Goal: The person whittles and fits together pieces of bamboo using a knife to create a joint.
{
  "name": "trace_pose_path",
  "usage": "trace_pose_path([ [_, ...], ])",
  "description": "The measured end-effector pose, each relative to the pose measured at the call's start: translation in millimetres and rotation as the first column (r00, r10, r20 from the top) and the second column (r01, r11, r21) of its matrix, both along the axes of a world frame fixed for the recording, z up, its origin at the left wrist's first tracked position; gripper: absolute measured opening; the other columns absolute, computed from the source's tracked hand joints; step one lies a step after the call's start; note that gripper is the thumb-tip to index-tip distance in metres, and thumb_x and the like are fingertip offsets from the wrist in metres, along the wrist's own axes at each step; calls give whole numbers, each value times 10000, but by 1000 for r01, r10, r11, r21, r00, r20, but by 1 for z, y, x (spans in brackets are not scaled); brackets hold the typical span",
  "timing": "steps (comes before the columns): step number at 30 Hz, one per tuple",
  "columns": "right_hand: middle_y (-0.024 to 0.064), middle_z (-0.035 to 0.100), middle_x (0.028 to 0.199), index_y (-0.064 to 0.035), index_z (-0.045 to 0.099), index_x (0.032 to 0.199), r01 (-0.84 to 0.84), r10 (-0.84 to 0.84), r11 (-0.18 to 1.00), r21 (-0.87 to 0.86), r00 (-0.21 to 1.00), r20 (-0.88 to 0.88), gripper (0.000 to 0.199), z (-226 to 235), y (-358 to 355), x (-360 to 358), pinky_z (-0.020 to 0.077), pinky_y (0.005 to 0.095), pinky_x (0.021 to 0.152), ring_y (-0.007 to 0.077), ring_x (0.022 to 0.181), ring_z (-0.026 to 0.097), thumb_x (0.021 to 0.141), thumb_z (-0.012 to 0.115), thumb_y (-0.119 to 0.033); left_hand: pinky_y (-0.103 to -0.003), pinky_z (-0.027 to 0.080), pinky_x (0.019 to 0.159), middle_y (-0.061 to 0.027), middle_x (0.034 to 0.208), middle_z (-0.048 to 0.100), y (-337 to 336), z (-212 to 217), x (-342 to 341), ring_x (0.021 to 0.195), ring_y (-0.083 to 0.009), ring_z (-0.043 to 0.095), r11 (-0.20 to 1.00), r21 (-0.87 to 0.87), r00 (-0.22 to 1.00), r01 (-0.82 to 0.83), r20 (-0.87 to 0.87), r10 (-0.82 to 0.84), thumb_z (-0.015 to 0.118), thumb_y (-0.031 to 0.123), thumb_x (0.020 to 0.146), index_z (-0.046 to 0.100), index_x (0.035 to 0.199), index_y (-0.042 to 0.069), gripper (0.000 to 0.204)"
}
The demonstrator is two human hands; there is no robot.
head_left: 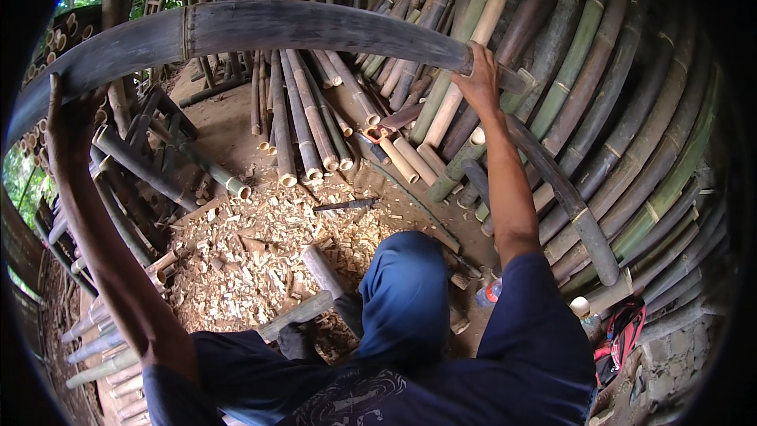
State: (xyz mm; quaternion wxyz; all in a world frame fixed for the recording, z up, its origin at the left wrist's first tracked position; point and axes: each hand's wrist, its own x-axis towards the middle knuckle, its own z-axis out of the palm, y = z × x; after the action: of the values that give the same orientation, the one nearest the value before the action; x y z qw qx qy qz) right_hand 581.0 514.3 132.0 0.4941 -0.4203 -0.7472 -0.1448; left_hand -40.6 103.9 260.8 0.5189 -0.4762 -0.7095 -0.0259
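A long dark bamboo pole point(300, 25) arcs across the upper part of the view, held up with both arms raised. My left hand point(69, 122) grips it near its left end. My right hand point(479, 79) is closed around it near its right end, where the pole meets a stack of leaning poles. Below me are my blue-trousered knee point(406, 284) and dark blue shirt.
Many green and brown bamboo poles point(615, 110) lean at the right and back. Cut bamboo lengths point(303, 122) lie on the ground beyond a heap of wood chips point(244, 252). A dark blade tool point(344, 205) lies on the chips. More poles point(102, 343) are stacked at left.
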Motion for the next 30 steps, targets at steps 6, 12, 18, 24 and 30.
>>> trace_pose_path([
  [6, 168, 513, 1394, -109, 487, 1414, -59, 59, 997, -40, 998, 6, 771, 4, 15, 2, 345, 525, 1141, 391, 1338, 453, 720, 817, -175, -388, 430, 1155, -166, 1097, 742, 20, -5, -30, 1085, -157, 683, 908, 253, 797, 334, 438, -416, 559, 233, 1061, 410, 1491, 2, 510],
  [12, 181, 508, 1397, -108, 484, 1418, -46, 44, 996, -81, 999, -18, 776, 1, 17, 13, 372, 522, 1132, 388, 1339, 455, 719, 815, -174, -352, 556, 991, -197, 1127, 722, 29, -6, -38, 1018, -227, 698, 389, 688, -44, 613, 521, -852, 608, 150, 1034, 354, 1536, 1, 582],
  [18, 159, 517, 1410, -118, 473, 1445, -21, 25, 997, -72, 999, 48, 805, 9, 15, 9, 387, 508, 1124, 378, 1354, 456, 715, 802, -191, -367, 565, 971, -200, 1264, 668, 31, -7, -10, 1102, -262, 683, 437, 803, 68, 404, 450, -890, 666, -38, 946, 351, 1551, 34, 686],
  [24, 136, 662, 1227, -116, 636, 1291, 9, -11, 927, 375, 1000, 2, 675, 38, -13, -28, 458, 458, 1013, 352, 1180, 595, 661, 831, -261, -518, 401, 1109, -194, 1387, 584, 5, -24, -19, 1277, -330, 551, 188, 963, -23, 194, 196, -980, 656, 153, 939, 474, 1456, 42, 559],
  [30, 263, 566, 1337, 65, 579, 1277, -566, 407, 813, 134, 389, -826, 684, 140, -66, -45, 540, 495, 999, 371, 1271, 544, 825, 827, -383, -627, 527, 979, -231, 1310, 611, 3, 12, 10, 1197, -398, 612, -93, 993, -637, -69, -115, -763, 518, 518, 1009, 469, 1419, 58, 618],
])
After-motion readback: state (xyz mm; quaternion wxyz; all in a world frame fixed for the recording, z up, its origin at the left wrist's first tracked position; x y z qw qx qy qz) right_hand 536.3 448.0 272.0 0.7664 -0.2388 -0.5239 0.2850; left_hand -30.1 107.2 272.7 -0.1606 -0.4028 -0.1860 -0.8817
